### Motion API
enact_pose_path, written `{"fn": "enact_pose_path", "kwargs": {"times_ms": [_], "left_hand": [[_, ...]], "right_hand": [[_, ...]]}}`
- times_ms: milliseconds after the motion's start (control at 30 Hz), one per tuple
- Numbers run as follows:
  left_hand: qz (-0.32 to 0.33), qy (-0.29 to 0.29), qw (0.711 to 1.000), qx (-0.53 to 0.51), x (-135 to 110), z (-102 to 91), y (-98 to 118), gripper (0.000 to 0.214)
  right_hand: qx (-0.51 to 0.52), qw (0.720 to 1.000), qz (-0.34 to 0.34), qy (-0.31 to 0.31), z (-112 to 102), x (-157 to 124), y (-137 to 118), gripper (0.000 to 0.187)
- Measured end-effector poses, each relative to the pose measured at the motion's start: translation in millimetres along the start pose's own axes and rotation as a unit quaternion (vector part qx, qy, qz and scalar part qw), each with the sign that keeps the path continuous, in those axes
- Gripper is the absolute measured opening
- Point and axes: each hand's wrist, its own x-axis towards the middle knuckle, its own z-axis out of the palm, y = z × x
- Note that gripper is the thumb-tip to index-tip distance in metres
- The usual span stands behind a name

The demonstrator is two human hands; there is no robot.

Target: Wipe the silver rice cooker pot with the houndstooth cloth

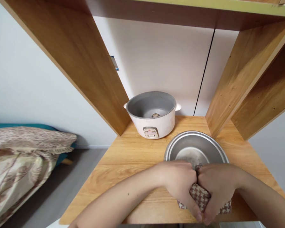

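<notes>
A brown-and-white houndstooth cloth (199, 197) is bunched between my two hands at the near rim of a grey metal inner pot (196, 134). My left hand (180, 182) is closed on the cloth, its thumb pointing down toward the table edge. Beside it, my right hand (218, 186) grips the same cloth, and the two thumbs nearly meet. Both hands cover the near side of the pot. Behind the pot stands the white rice cooker body (160, 126), lidless, with its heating base showing inside.
The wooden desk (109, 180) carries the cooker and pot. Upright wooden panels (223, 98) and an overhead shelf (168, 14) frame the back. To the left, a bed with a patterned blanket (26, 158) stands on a grey floor (68, 177).
</notes>
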Motion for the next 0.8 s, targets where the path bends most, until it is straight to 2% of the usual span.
{"fn": "enact_pose_path", "kwargs": {"times_ms": [167,400,633,800], "left_hand": [[0.037,0.033,0.999,0.012,-0.7,-0.2,-1.6,0.054],[-0.025,-0.033,0.999,-0.018,-1.0,-5.7,2.5,0.056],[0.041,0.014,0.999,-0.004,-0.2,-1.7,-3.0,0.052],[0.021,0.017,1.0,-0.01,-1.7,-2.7,-2.8,0.054]], "right_hand": [[-0.04,0.998,-0.019,0.053,7.3,-1.4,5.4,0.053],[0.004,1.0,0.023,-0.019,-2.1,-1.0,-2.2,0.053],[-0.014,0.999,-0.018,0.042,5.1,-1.0,4.7,0.051],[-0.015,0.999,0.005,0.034,5.1,-2.0,3.5,0.052]]}}
